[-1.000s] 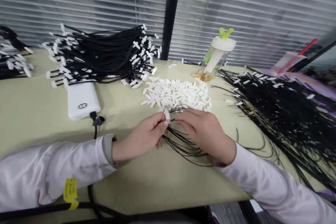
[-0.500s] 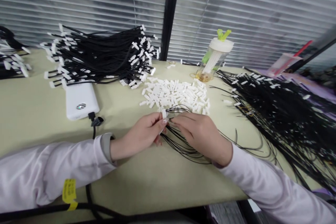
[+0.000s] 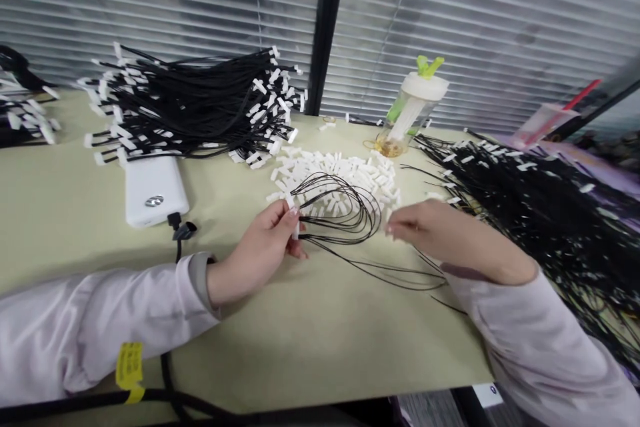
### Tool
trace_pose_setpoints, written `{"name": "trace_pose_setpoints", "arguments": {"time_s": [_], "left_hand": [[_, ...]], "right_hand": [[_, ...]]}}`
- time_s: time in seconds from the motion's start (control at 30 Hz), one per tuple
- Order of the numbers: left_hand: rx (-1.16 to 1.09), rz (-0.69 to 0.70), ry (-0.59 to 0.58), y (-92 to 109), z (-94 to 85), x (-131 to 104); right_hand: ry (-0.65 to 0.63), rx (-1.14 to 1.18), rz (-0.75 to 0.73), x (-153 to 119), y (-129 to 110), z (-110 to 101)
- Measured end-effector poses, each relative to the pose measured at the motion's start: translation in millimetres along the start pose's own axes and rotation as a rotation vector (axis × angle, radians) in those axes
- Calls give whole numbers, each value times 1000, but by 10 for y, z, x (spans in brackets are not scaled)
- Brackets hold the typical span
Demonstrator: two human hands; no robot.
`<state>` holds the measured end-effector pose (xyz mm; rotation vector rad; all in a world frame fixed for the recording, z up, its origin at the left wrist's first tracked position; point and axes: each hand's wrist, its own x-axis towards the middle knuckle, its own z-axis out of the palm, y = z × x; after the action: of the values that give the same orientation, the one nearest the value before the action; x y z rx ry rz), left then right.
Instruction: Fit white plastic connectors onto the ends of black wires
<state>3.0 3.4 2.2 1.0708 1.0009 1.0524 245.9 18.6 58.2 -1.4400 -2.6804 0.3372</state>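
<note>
My left hand (image 3: 260, 250) pinches a white connector (image 3: 295, 230) near the table's middle. From it a bundle of thin black wires (image 3: 367, 217) loops out to the right, with a few longer strands trailing toward my right sleeve. My right hand (image 3: 440, 233) is raised to the right of the loops, thumb and fingers pressed together. Whatever those fingertips hold, if anything, is too small to make out. Behind the loops lies a heap of small white connectors (image 3: 350, 170), partly covered by the wires.
A large pile of black cables with white ends (image 3: 200, 103) lies at the back left, above a white power bank (image 3: 155, 193). A jar with a white lid (image 3: 415, 107) stands at the back. More black wires (image 3: 545, 213) cover the right side. A black cable (image 3: 167, 367) crosses the front left.
My right hand has moved right, away from the connector. My left hand has shifted slightly left with the connector, and the wire loops now show fully between both hands.
</note>
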Motion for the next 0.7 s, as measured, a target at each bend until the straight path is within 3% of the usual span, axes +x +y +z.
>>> {"name": "trace_pose_setpoints", "arguments": {"time_s": [0.07,0.1,0.2,0.33,0.7], "left_hand": [[0,4,2,-4,6,-3],[8,6,-2,-4,8,-6],[74,19,-19,7,11,-18],[180,29,-40,34,16,-35],[272,83,-89,18,-5,-44]], "right_hand": [[-222,104,-130,-29,-86,12],[-265,151,-175,-29,-157,36],[-156,242,-210,23,-408,149],[28,280,-143,110,-621,288],[58,329,-83,136,-678,408]]}}
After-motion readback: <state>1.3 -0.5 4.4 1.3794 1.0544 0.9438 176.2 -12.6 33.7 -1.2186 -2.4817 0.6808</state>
